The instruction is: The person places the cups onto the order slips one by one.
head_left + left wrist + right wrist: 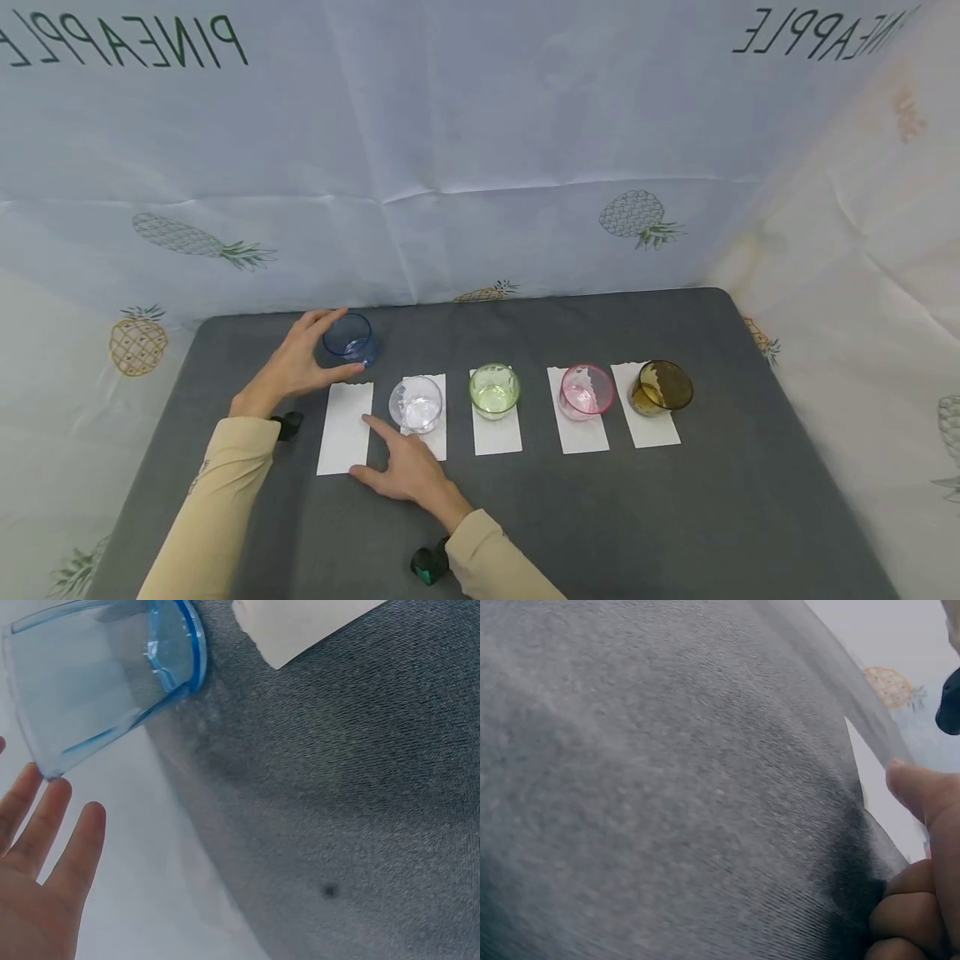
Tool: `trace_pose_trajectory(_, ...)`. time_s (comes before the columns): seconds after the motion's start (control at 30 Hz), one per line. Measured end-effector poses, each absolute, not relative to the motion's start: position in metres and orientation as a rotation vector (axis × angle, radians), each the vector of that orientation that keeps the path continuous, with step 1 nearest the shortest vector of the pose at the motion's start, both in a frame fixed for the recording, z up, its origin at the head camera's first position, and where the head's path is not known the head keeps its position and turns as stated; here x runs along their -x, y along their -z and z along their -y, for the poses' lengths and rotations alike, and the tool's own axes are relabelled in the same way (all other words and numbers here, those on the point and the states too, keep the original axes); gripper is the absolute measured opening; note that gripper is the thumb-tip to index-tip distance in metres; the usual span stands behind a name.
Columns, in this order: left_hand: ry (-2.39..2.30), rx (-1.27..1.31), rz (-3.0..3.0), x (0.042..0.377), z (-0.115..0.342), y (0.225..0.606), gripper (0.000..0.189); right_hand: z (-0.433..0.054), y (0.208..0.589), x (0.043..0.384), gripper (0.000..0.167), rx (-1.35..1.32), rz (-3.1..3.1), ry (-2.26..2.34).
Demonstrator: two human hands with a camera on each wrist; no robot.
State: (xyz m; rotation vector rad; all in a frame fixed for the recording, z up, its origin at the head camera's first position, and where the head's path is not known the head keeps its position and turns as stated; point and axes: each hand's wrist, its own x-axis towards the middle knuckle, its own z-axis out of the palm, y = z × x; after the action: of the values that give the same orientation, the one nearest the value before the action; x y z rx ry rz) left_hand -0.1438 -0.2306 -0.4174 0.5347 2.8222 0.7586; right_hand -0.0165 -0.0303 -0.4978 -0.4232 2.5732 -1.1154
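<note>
A blue tinted glass (350, 340) stands at the back left of the table, beyond a torn white paper slip (345, 433). My left hand (296, 358) spreads around it, thumb on the near side and forefinger by the far rim. In the left wrist view, straight fingers (52, 825) have their tips right at the rim of the blue glass (112, 675). My right hand (408, 468) is low over the leftmost slip, its forefinger and thumb extended at the slip's right edge. The right wrist view shows curled lower fingers (907, 907) beside the paper slip (874, 784).
Rightward stand a clear glass (416, 405), a green glass (494, 392), a pink glass (586, 392) and an amber glass (660, 388), each on its own white slip. A pineapple-print cloth (450, 133) hangs behind the grey table (600, 517).
</note>
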Motion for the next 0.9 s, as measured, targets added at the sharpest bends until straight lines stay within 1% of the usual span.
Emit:
trace_pose_trajectory(0.23,-0.819,-0.528,-2.861,0.148,0.230,0.427,0.096,0.034,0.501,0.013,0.070,0.390,-2.651,1.061)
trace_pose_trajectory(0.47,-0.840,-0.464,-2.882,0.151,0.227,0.429,0.092,0.037,0.500,0.013,0.068,0.365,-2.661,1.054)
trace_pose_trajectory(0.9,-0.883,-0.442,-2.912,0.150,0.225,0.435,0.085,0.040,0.499,0.012,0.061,0.336,-2.708,1.056)
